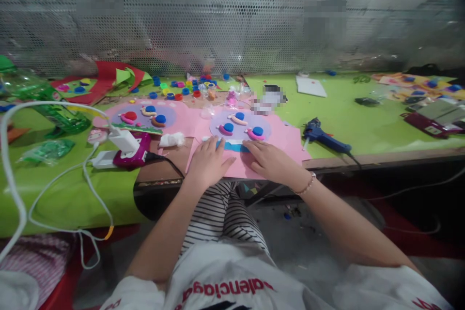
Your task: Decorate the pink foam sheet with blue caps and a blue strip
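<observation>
Two hands are lying flat near the front edge of the surface (378, 128), the left hand (209, 163) and the right hand (274, 161), with one bracelet (310, 184) circling the right wrist. Neither is gripping anything; the fingers are stretching forward, slightly spread, thumbs standing apart. One pink sheet (286, 143) is lying under both, and one blue strip (234, 146) is running across it between the hands, just beside the fingertips. Directly beyond the fingers, three blue-capped shapes (239, 118) are sitting on one lilac oval (214, 119). One magenta power block (141, 155) is resting leftward, one blue glue gun (329, 141) rightward. A second pink sheet (185, 123), farther left, is carrying three more capped shapes (159, 120). Beyond, numerous bottle caps (152, 95) are lying before one perforated panel (232, 24).
</observation>
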`<state>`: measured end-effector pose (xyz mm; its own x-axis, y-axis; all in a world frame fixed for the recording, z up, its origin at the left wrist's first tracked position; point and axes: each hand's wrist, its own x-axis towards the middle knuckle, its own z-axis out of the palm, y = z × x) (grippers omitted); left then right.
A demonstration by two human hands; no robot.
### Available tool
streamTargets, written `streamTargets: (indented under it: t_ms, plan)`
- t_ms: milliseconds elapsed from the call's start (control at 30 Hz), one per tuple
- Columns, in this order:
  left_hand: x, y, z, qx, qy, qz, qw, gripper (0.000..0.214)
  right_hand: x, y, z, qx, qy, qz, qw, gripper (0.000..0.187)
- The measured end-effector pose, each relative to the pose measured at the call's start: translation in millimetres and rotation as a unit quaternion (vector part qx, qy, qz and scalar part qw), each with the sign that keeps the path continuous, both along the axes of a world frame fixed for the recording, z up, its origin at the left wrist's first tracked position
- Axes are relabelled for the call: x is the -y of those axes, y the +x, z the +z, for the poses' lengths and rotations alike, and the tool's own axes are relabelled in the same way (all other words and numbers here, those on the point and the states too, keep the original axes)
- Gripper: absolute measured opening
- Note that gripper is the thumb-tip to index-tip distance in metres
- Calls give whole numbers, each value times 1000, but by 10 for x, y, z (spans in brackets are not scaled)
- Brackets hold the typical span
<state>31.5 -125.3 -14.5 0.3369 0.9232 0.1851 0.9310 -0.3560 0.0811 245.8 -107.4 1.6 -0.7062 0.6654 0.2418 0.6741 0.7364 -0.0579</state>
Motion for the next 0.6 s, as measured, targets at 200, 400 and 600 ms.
streamTargets:
  t_ms: [200, 400, 600]
  plan:
    - [-3, -8, -13, -8, 15, -8, 1000, 64, -83, -38, -6, -62, -11, -1, 998, 45]
    - [2, -10, -19, -8, 28, -9, 1000, 63, -203, -280, -131, -44, 8, 11, 999, 53]
    - [-6, 1, -18, -9, 28, -3, 1000, 63, -150, -230, -179, -29, 5, 10, 1000, 49]
